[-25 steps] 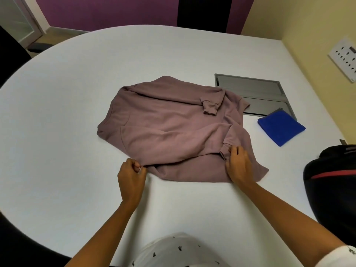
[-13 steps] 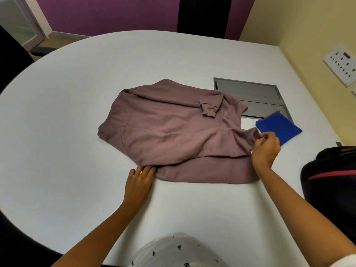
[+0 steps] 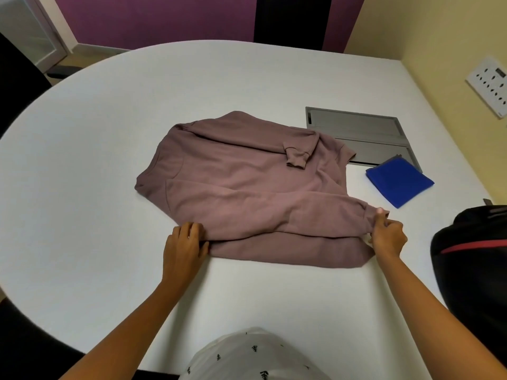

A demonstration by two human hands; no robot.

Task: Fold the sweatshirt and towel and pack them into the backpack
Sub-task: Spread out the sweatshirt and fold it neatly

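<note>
On the white oval table (image 3: 247, 78), the mauve fleece sweatshirt (image 3: 241, 187) lies centre, half folded. The red-striped black backpack (image 3: 472, 256) waits at the right edge. The blue square towel (image 3: 399, 182) lies folded beside it, unpacked. The right hand (image 3: 388, 237) pinches the near sleeve's cuff. The left hand (image 3: 183, 248) rests on the near-left hem, and its grip cannot be told.

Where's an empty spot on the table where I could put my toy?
The widest bare stretch of the table is left of the sweatshirt and behind it, up to the far edge. Another lies at the near edge, between the forearms below the left hand and right hand. The right side is crowded: blue towel, grey panel and backpack.
</note>
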